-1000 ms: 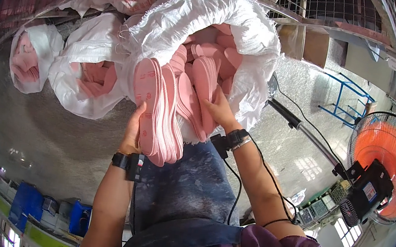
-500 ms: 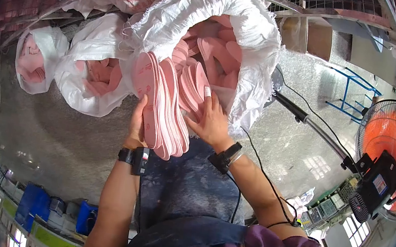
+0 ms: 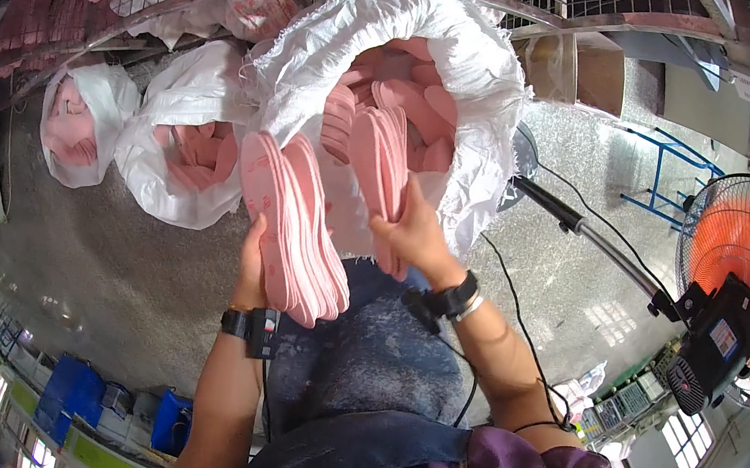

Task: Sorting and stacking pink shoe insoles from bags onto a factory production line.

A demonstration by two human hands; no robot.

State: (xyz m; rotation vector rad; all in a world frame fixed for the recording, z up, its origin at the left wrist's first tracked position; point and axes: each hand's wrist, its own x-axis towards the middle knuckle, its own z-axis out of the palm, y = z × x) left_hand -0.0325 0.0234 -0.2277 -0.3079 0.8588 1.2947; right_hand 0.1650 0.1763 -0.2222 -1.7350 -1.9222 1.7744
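a stack of pink insoles in each hand, in front of an open white sack.
the left hand [image 3: 254, 261] grips the thicker stack [image 3: 295, 233] along its left side, tilted, near the sack's front edge. the right hand [image 3: 419, 237] is closed around the thinner stack [image 3: 379, 163], its upper end over the mouth of the white sack [image 3: 484, 87]. loose insoles [image 3: 420, 107] lie inside. two smaller sacks [image 3: 180, 204] with pink pieces stand to the left; an orange fan [image 3: 736, 258] is at the right.
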